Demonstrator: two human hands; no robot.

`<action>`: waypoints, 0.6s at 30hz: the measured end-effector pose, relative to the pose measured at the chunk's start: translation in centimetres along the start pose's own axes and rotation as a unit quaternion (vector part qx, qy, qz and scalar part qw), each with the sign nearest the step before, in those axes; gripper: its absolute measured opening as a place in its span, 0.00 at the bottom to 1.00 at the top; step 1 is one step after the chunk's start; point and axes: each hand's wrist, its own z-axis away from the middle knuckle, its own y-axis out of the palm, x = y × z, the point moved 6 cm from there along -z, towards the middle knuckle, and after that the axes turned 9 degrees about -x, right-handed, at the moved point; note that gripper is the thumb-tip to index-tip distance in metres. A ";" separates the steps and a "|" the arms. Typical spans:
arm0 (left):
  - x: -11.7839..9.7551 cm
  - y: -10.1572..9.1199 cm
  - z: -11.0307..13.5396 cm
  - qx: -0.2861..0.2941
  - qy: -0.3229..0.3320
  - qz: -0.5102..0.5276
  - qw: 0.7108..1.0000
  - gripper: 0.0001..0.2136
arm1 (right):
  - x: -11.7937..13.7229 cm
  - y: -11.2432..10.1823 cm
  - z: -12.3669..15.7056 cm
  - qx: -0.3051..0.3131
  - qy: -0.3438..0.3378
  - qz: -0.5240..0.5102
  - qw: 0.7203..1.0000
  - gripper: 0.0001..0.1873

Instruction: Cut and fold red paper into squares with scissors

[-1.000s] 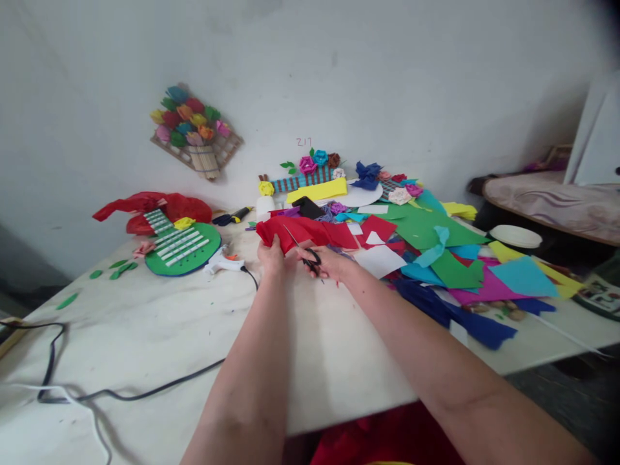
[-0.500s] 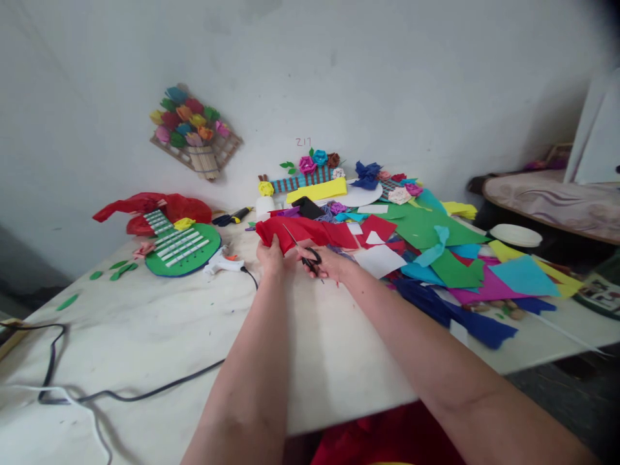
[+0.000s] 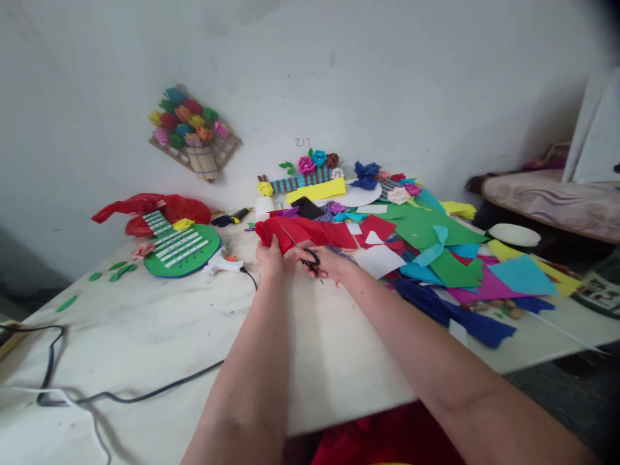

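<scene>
My left hand (image 3: 270,257) grips the left end of a red crepe paper sheet (image 3: 307,230), thumb on top. Black-handled scissors (image 3: 311,260) are in my right hand (image 3: 329,263), fingers through the loops. Their blade points up and left across the red paper, close to my left fingers. Whether the blades are parted I cannot tell. Just left of my hands lies a white glue gun (image 3: 223,261). Beside it is a green guitar-shaped piece (image 3: 208,240) with white strips and a yellow flower.
Paper scraps, including a green sheet (image 3: 421,223) and a dark blue strip (image 3: 453,313), cover the table's right side. A black cable (image 3: 140,395) crosses the left front. Pliers (image 3: 232,217) lie near the wall, under a hanging paper bouquet (image 3: 188,126).
Almost nothing differs. The whole view has shifted very slightly, while my hands, the scissors and the red paper keep their places.
</scene>
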 end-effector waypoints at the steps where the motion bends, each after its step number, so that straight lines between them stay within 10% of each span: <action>1: -0.1 0.0 0.0 -0.001 0.001 -0.007 1.000 0.12 | 0.0 0.0 0.1 -0.006 0.005 0.002 1.000 0.20; 18: 0.5 0.0 -0.2 -0.003 -0.015 0.033 0.999 0.10 | -0.3 0.1 -0.4 -0.011 -0.011 0.014 1.000 0.16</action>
